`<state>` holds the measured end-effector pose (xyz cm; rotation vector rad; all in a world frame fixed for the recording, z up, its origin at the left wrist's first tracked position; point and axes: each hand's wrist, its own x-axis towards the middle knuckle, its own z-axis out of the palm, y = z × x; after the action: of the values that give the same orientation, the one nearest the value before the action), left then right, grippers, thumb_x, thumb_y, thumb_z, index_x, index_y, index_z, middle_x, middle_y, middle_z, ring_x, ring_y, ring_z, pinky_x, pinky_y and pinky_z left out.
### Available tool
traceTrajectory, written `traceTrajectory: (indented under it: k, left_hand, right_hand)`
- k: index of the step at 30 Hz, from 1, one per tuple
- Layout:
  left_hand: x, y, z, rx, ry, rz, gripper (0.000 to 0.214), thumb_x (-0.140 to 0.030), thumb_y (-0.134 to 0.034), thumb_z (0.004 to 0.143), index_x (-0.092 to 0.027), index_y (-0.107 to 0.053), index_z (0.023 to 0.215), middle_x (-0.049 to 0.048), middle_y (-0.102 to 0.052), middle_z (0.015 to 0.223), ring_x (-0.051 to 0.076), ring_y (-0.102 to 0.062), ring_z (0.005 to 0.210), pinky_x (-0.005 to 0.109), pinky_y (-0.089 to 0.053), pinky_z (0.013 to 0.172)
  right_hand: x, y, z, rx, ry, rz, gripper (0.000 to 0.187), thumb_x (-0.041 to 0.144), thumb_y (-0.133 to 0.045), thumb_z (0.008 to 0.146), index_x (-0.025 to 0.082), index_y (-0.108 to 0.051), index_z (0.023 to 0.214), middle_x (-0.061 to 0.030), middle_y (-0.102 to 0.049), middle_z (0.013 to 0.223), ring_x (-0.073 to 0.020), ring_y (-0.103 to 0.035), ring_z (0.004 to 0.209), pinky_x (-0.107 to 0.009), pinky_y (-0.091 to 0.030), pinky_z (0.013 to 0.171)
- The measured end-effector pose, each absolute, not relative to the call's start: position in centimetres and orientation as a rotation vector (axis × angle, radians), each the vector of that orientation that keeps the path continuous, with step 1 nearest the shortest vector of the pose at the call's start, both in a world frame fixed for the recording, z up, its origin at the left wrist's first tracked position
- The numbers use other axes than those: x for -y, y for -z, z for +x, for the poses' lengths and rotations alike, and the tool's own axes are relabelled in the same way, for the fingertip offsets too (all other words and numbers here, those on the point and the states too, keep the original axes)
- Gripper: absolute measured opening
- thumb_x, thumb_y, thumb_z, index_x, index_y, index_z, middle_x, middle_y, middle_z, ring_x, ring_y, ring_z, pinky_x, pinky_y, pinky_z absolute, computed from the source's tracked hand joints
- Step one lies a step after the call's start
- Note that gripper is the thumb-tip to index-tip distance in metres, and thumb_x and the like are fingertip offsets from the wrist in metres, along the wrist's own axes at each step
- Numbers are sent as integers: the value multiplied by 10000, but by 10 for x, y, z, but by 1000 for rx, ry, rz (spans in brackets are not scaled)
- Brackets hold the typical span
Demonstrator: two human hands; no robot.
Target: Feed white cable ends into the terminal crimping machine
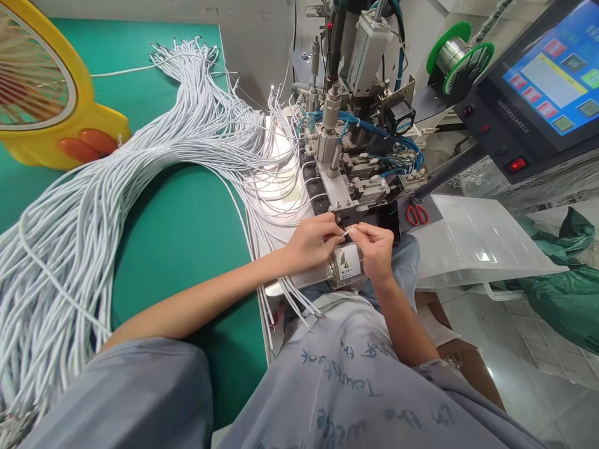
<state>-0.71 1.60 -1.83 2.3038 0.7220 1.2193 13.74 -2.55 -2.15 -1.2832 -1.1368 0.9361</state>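
My left hand (314,242) and my right hand (377,246) meet in front of the small metal machine (349,159). Both pinch the end of a thin white cord (349,232) just below the machine's black front block. The fingers of both hands are closed on the cord. A small cylinder with a white label (347,265) sits under my hands. A large bundle of white cords (140,181) spreads over the green table (182,231) to my left, its ends running toward the machine.
A yellow racket-shaped swatter (51,106) lies at the table's far left. Red-handled scissors (416,214) rest beside the machine. A touchscreen panel (547,81) and a green wire spool (456,53) stand at the right. A white tray (477,240) slopes off the machine.
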Motion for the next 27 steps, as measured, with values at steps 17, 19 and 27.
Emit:
traceTrajectory:
  k: [17,19,27]
  left_hand:
    - [-19,24,-11,-822,-780,2591,246,-164,-441,880,-140,-659,768,22,-539,675,101,-497,591,214,-349,533]
    - [-17,26,-9,-806,-703,2561,245,-152,-430,883,-140,-663,807,23,-544,700,99,-507,608,201,-361,546]
    - [-29,34,-11,-882,-363,2793,256,-86,-367,893,-89,-623,897,76,-568,841,132,-522,656,231,-386,582]
  right_hand:
    - [21,28,146,1393,-660,-1405,238,250,-551,776,156,-595,562,51,-292,497,-91,-320,505,-250,-300,508]
    - [21,33,149,1360,-709,-1417,220,266,-568,762,154,-611,578,53,-313,485,-92,-329,499,-250,-314,510]
    - [4,55,176,1296,-1002,-1481,205,317,-555,726,148,-671,743,-49,-670,753,-163,-581,715,-297,-454,687]
